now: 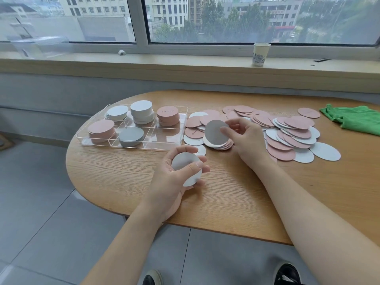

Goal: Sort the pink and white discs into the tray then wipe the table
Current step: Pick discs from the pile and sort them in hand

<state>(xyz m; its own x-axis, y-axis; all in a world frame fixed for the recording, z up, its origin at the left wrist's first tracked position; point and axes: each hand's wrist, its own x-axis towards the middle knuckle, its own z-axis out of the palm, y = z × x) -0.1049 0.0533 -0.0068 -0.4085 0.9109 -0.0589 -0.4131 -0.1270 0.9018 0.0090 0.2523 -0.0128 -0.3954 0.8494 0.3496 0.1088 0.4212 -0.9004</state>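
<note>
- wooden table [226, 192] with a rounded left end
- clear tray [131, 144] at its far left
- loose pile of pink and white discs [287, 132] just right of the tray
- green cloth [353, 120] at the far right edge

The place looks like an office or study room on an upper floor of a city building. Behind the rounded wooden surface [226, 192] runs a long window [205, 19] with pale frames, through which multi-storey blocks and treetops are seen from above. Below the window lies a broad sill [144, 62], and on it, to the right, stands a paper cup [260, 54]. Under the surface the floor [41, 212] is laid with large grey tiles, and the wall below the sill is plain grey.
</note>
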